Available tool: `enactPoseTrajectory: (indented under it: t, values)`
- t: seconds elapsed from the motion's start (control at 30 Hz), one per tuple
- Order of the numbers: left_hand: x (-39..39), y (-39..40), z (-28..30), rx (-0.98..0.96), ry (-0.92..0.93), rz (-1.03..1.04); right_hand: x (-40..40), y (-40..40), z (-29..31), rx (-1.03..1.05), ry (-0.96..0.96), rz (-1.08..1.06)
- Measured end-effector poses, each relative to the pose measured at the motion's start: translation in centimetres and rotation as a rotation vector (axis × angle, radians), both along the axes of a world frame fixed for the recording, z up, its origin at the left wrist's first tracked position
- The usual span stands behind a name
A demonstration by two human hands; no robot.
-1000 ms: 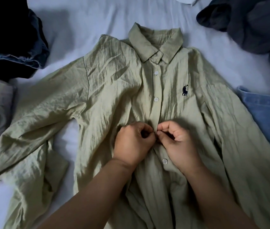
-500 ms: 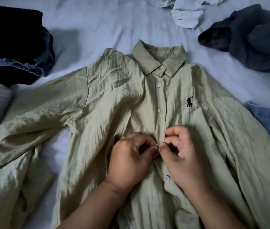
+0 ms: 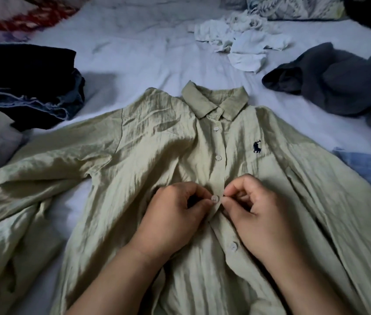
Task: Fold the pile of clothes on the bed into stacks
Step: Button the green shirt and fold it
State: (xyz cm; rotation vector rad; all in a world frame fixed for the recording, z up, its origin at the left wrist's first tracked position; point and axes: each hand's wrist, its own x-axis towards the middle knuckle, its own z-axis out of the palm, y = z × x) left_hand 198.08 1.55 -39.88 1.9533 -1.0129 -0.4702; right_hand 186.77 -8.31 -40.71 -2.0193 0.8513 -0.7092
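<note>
Surface throughout is a bed (image 3: 148,53) covered by a pale, lightly creased sheet, extending away beyond the hands. At the far edge, beyond the hands and to the right, lies a pillow (image 3: 293,7) with a leaf-like print. Far left of the hands, a red patterned cover (image 3: 18,17) shows. Lighting is dim and cool. No walls, floor or windows are in view.
</note>
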Motion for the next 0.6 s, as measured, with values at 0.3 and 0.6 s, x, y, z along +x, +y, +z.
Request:
enactPoseTrajectory:
  t: [0.3,0.6]
  values:
    - [-0.8,3.4,3.3,0.213,-0.301,-0.061,-3.0,0.7,4.8,0.071,0.165,0.439]
    - [-0.8,4.0,4.1,0.356,-0.385,0.031,-4.4,1.3,5.1,-0.109,0.489,0.406]
